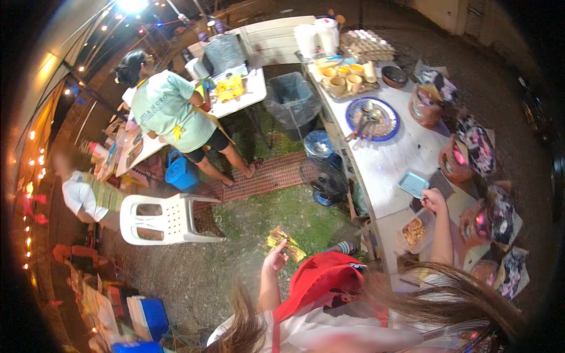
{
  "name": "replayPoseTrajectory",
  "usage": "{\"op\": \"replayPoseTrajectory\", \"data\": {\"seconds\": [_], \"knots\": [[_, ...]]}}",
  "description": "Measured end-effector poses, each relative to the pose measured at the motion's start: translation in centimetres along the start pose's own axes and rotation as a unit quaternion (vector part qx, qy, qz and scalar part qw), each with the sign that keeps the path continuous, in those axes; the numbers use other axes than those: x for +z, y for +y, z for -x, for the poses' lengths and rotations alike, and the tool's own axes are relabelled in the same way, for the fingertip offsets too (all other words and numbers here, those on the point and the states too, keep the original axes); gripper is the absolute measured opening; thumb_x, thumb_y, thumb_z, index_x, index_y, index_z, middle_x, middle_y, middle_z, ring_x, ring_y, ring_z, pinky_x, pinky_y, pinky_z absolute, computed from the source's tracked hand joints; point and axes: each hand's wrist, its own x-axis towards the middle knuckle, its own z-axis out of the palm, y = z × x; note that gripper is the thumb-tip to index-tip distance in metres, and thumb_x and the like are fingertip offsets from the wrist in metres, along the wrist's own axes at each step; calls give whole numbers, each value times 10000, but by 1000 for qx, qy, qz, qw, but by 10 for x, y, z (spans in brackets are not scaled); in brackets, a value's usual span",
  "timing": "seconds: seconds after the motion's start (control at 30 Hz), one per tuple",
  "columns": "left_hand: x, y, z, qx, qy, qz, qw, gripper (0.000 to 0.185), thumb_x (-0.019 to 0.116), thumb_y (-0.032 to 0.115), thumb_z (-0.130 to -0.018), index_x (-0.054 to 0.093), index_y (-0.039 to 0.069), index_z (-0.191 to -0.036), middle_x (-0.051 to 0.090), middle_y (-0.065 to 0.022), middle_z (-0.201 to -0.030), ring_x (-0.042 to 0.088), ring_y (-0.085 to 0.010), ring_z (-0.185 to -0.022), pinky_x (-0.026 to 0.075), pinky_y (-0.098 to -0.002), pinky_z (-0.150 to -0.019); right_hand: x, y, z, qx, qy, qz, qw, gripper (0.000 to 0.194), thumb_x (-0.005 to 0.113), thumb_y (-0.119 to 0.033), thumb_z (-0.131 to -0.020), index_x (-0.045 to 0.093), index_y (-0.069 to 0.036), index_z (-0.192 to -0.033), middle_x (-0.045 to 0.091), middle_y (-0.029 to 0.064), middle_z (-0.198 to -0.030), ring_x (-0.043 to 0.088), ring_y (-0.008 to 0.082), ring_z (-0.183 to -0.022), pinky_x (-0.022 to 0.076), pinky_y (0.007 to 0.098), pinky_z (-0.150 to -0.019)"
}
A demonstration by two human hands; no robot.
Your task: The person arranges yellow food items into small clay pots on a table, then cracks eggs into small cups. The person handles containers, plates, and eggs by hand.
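My left hand grips a yellow-green folded piece, perhaps banana leaf, held out over the grassy ground. Over the long table at the right, my right hand holds the edge of a small light-blue ribbed plastic tray. Just below that tray stands a clear plastic container with light brown food pieces in it. Farther up the table lies a blue-rimmed round plate with spoons and other utensils on it. A red apron covers my front.
Clay stoves with glowing charcoal line the table's outer side. Cups and egg trays stand at its far end. A black fan, a lined bin and a white plastic chair stand on the ground. A person works at another table.
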Motion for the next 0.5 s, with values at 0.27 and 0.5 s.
{"op": "replayPoseTrajectory", "data": {"seconds": [0.27, 0.5], "knots": [[39, 19, -11, -33, -122, -54, 990, 346, 717, 324, -777, 572, 96, -994, 612, -6, -730, 516, -89, -463, 424, -225, -416, -2, 92, 150, -110, 259, 161, 946, 657, 645, -53, -721, 333, -31, -1299, 514, 189, -1129, 561, 273, -949, 492, 382, -697], [54, 18, -23, -88, -131, -47, 986, 328, 726, 329, -768, 585, 123, -980, 632, 7, -783, 509, -59, -490, 410, -200, -438, -14, 223, 121, -163, 310, 372, 860, 745, 664, -127, -726, 259, -11, -1342, 457, 238, -1222, 498, 381, -1079, 417, 435, -876]]}}
